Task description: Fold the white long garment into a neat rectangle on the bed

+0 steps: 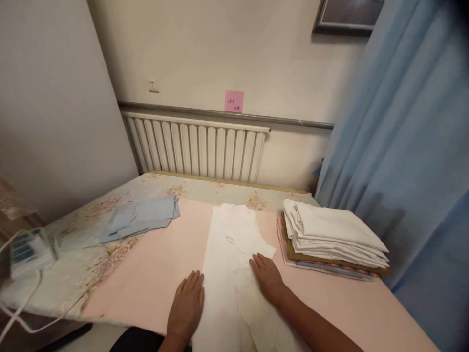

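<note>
A white garment [223, 264] lies lengthwise on the pink cloth, partly folded, with a short sleeve-like flap sticking out to the right. My left hand [186, 300] rests flat at the garment's left edge, fingers stretched out. On its right side, just below the flap, my right hand [267, 277] lies palm down with the fingers extended. Neither hand grips anything. The garment's near end runs out of the bottom of the view.
A folded light blue cloth [142, 217] lies at the left, a stack of folded fabrics [333, 234] at the right. A white device with cords [32, 254] sits at the left edge. Behind the table stand a radiator [198, 149] and, rightward, a blue curtain [403, 146].
</note>
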A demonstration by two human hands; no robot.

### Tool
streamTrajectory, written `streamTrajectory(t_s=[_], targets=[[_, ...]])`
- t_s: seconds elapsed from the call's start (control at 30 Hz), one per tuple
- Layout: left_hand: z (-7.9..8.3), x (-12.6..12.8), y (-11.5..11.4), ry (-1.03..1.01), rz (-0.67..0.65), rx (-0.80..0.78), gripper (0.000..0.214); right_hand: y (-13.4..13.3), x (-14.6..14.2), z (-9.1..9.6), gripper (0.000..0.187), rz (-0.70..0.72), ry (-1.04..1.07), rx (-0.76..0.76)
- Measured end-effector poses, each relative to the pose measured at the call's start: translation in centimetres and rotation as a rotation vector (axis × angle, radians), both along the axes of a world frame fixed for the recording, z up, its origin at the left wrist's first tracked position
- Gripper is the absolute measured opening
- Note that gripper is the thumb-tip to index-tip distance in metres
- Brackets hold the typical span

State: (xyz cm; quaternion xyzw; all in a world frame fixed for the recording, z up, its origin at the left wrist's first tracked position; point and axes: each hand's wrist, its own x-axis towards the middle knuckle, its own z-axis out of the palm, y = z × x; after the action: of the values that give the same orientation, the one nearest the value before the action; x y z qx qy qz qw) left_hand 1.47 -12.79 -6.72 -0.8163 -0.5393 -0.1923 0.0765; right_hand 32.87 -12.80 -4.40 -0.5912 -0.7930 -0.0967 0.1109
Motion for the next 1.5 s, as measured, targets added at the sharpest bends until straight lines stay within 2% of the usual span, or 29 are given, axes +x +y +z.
streamTrajectory(t_s=[0.13,0.2,0.3,0.47,0.53,0.57,0.63,0.77,0.83,0.9,0.97,1.07,1.17,1.27,1.4,1.5], targets=[[-0.3,-0.1,0.1,0.009,-0.003,0.029,0.042,1.2,0.1,1.5,0.045,-0.018,-0.005,-0.041],[-0.6,-0.2,0.1,0.019,-0.008,0.051,0.042,2.1,0.1,2.8,0.036,-0.051,0.017,-0.047],[-0.8,-0.3,0.3,0.04,-0.011,0.081,0.042,4.6,0.0,6.1,0.031,-0.114,0.047,-0.021],[-1.0,-0.4,0.4,0.028,-0.004,0.106,0.041,9.2,-1.6,13.2,0.034,-0.158,0.118,0.075],[-1.1,-0.4,0.4,0.019,-0.009,0.111,0.041,9.5,-2.8,14.8,0.036,-0.157,0.138,0.107],[-1.1,-0.4,0.4,0.014,-0.011,0.112,0.041,9.2,-3.5,15.0,0.036,-0.151,0.147,0.117],[-1.1,-0.4,0.3,0.006,-0.013,0.109,0.041,7.6,-5.0,14.0,0.036,-0.118,0.146,0.103],[-1.0,-0.3,0.2,0.012,-0.01,0.104,0.041,2.7,-7.2,8.6,0.027,-0.004,0.052,-0.067],[-0.9,-0.3,0.2,0.016,-0.006,0.105,0.041,0.7,-7.6,6.4,0.016,0.054,0.04,-0.124],[-1.0,-0.3,0.2,0.016,-0.004,0.105,0.041,-0.1,-7.2,5.3,0.011,0.071,0.137,-0.151],[-1.1,-0.3,0.2,0.015,0.0,0.108,0.041,0.0,-6.3,5.2,0.019,0.011,0.322,-0.165],[-1.2,-0.3,0.3,0.009,0.002,0.116,0.041,0.9,-4.2,5.5,0.034,-0.218,0.541,-0.136],[-1.3,-0.3,0.2,0.014,0.003,0.121,0.041,1.6,-2.5,4.7,0.024,-0.394,0.58,-0.125],[-1.2,-0.3,0.2,0.014,0.007,0.122,0.041,1.7,-1.7,3.2,0.011,-0.446,0.574,-0.145],[-1.2,-0.3,0.2,-0.003,-0.002,0.123,0.041,2.3,-1.6,1.5,0.015,-0.502,0.599,-0.164],[-1.3,-0.3,0.3,0.001,-0.003,0.121,0.041,3.2,-1.5,0.9,0.015,-0.528,0.631,-0.204]])
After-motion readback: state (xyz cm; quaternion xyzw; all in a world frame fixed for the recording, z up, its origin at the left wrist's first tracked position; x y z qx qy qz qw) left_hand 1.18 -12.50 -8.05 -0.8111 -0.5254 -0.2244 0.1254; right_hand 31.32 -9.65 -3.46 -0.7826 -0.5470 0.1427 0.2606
